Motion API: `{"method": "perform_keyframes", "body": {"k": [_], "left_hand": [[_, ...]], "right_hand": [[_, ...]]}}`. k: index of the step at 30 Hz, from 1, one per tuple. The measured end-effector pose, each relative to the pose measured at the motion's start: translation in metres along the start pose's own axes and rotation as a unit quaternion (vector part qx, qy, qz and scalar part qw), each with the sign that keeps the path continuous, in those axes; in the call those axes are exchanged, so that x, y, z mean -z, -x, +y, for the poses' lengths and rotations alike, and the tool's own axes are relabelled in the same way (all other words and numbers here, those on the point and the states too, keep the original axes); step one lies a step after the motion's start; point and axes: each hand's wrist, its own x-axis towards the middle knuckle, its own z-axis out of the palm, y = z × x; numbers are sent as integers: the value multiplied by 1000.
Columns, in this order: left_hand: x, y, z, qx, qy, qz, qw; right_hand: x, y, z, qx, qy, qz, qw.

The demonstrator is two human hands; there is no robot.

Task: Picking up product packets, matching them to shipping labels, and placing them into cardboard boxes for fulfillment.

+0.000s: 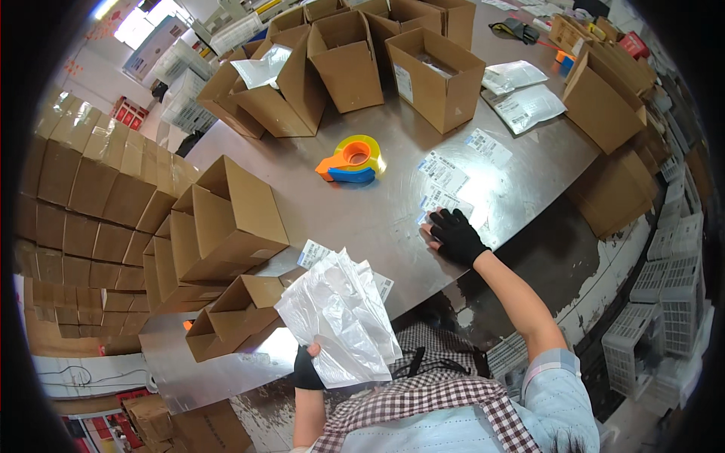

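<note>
My left hand (306, 368), in a black fingerless glove, is closed on a sheaf of thin white plastic bags (340, 321), its thumb on top and the other fingers hidden beneath. Two printed paper labels, one the left label (313, 254), peek out from behind the bags. Stretched forward, my right hand (457, 237) wears a matching glove; its spread fingertips rest at the near edge of a shipping label (451, 202) on the metal table (393, 257). Beyond it lie another label (444, 171) and a farther label (489, 147).
An orange and blue tape dispenser (353, 160) with yellow tape lies mid-table. Open cardboard boxes, including a tall box (436, 83) and a left box (226, 223), stand around the table. White parcels (527, 108) lie at the far right; stacked cartons (98, 181) rise at left, plastic crates (642, 325) at right.
</note>
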Motion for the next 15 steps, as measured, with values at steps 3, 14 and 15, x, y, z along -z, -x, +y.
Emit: {"method": "perform_keyframes", "body": {"k": [3,14,15], "left_hand": [[9,-45,1,54,47,-87,994],[-90,-283,68,-56,-480,-409,774],[-110,-295,77,-95,-561,-414,711]], "right_hand": [[-9,-8,15,59,22,-8,998],[28,-44,79,-18,-2,25,1000],[28,-41,78,-38,-8,78,996]]}}
